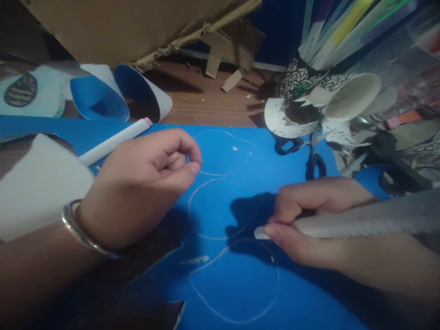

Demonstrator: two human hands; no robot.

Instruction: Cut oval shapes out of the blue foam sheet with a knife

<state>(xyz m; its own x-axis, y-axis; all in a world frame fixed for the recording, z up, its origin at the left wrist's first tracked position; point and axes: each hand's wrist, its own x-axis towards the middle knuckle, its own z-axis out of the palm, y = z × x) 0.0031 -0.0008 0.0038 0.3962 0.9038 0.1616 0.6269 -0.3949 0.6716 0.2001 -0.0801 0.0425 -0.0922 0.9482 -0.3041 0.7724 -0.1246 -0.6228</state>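
Note:
A blue sheet (220, 211) lies before me with several rounded outlines drawn on it in a pale line. My right hand (309, 224) is closed around a long whitish utility knife (364, 215), whose pale tip points left, close over the sheet beside the middle outline. Over the sheet's left part, my left hand (151, 178) has its fingers curled in and thumb against the index finger, with nothing visible in it. A silver bangle (77, 229) circles that wrist. Behind the left hand lies a white marker (115, 142) with a pink end.
Black-handled scissors (314, 160) rest at the sheet's right edge, beside cut paper cups (292, 119). A patterned holder (295, 80) contains several pens. Rolled blue-and-white paper (99, 94), cardboard scraps (228, 55) and a large cardboard piece (120, 27) are at the back. White paper (37, 188) lies left.

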